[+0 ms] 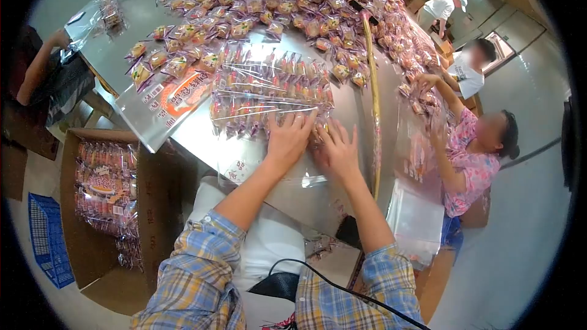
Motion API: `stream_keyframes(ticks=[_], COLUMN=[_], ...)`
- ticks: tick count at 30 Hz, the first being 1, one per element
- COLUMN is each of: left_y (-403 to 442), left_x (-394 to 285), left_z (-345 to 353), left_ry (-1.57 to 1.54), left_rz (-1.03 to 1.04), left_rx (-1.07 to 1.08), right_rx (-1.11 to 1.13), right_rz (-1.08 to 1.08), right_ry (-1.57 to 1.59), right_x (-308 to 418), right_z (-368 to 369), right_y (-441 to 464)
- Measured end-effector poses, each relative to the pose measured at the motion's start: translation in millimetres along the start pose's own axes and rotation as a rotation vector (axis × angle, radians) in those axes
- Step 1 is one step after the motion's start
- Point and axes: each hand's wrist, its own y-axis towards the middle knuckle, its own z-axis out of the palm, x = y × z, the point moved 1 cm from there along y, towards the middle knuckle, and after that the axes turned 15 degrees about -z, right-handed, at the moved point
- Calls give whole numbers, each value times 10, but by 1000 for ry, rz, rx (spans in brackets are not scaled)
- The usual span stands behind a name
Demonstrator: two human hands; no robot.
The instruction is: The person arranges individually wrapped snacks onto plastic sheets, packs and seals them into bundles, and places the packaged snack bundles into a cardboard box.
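A large clear plastic bag [269, 85] lies on the metal table, filled with rows of small wrapped snacks. My left hand [286, 142] rests on the bag's near edge, its fingers spread on the film. Just to the right, my right hand [335, 150] touches the bag's near right corner, with the fingers apart; part of that corner is hidden under it. The bag's loose film extends below my hands. Left of the filled bag is a flat printed bag [174, 101] with an orange label. Loose wrapped snacks [244, 6] are heaped beyond the bag.
A yellowish pole [374, 110] lies along the table on the right. Flat clear bags [416, 214] are at the lower right. A cardboard box [147, 226] with packed bags and a blue crate [47, 238] stand at the left. Co-workers are at both sides, one handling snacks [419, 107].
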Motion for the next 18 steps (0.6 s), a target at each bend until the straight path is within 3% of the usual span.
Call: stream_keyframes(ticks=[8,18], left_y=[-5,44], left_x=[-44,84], left_z=[105,28], left_ry=[-23,-101], left_rz=[-88,-36], left_rx=[76,-157], right_rx=[12,233], right_rz=[13,78], right_ry=[-180,-224], right_x=[13,62], right_z=[52,116], right_y=[206,426])
